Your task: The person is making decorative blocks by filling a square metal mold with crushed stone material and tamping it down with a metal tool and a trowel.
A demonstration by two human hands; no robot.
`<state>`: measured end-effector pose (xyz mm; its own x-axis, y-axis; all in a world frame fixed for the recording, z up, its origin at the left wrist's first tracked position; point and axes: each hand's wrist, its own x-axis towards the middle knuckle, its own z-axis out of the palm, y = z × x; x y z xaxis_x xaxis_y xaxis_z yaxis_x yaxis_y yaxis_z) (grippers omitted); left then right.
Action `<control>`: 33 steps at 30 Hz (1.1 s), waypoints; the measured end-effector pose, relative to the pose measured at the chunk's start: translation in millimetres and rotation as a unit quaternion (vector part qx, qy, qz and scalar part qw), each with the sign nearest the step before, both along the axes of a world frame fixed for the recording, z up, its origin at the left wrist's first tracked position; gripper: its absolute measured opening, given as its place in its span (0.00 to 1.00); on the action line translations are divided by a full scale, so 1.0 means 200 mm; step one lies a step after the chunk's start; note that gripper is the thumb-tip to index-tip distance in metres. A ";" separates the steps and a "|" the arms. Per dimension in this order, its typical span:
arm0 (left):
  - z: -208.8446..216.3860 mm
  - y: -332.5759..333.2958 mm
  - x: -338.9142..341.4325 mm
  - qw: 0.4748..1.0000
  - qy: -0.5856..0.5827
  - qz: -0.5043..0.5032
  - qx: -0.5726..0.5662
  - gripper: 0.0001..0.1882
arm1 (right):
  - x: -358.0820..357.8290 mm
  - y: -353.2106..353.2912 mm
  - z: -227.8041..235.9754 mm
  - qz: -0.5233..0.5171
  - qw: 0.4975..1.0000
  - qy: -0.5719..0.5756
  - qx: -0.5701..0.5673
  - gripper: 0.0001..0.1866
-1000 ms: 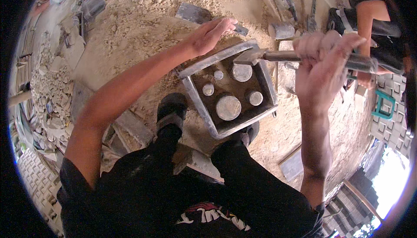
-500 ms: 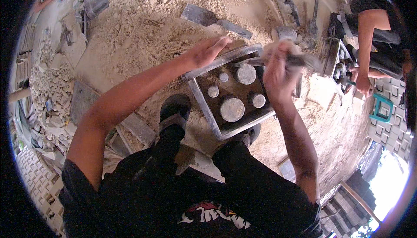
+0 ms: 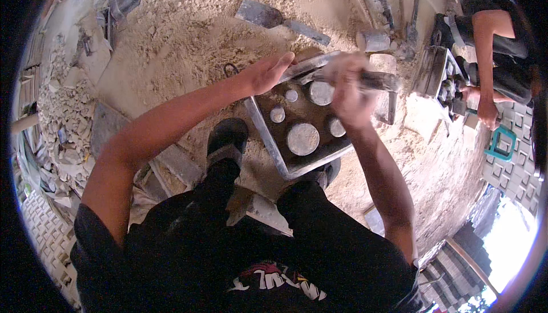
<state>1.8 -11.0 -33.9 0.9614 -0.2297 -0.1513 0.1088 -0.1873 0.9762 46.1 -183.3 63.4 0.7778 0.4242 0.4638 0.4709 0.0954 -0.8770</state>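
Note:
A rectangular grey frame stands before my feet, filled with dark sand. Several round pale discs of different sizes, among them a large disc, show in the sand. My left hand rests at the frame's far left corner, fingers stretched out. Over the frame's right side, my right hand is closed round a dark-handled tool. Motion smears that hand and the tool, and its kind cannot be made out. Part of the frame's right side and some discs are hidden behind the hand.
Loose tan sand covers the ground. A flat spade-like tool lies beyond the frame, and a metal cylinder to its right. A co-worker's arm reaches over another box. A teal stool stands far right.
My right hand and its tool have shifted slightly left and nearer, over the right-hand discs. My left hand has moved a little left, still by the frame's far left corner.

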 end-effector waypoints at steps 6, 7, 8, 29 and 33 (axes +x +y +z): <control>-0.18 0.01 0.00 0.996 -0.053 0.009 0.073 0.35 | 0.04 0.08 0.25 0.101 0.987 0.087 -0.086 0.20; -0.15 -0.01 -0.01 0.993 -0.087 0.013 0.079 0.35 | 0.06 0.06 0.24 0.144 0.980 0.051 -0.131 0.21; -0.12 -0.02 0.00 0.988 -0.123 0.020 0.086 0.35 | 0.06 0.04 0.23 0.186 0.967 0.015 -0.174 0.22; -0.08 0.07 -0.02 0.983 -0.133 0.119 -0.049 0.31 | -0.07 0.09 0.18 -0.003 0.997 0.067 0.032 0.12; 0.01 0.12 -0.05 0.966 -0.062 0.238 -0.073 0.31 | -0.09 0.16 0.28 0.032 0.989 0.102 -0.102 0.09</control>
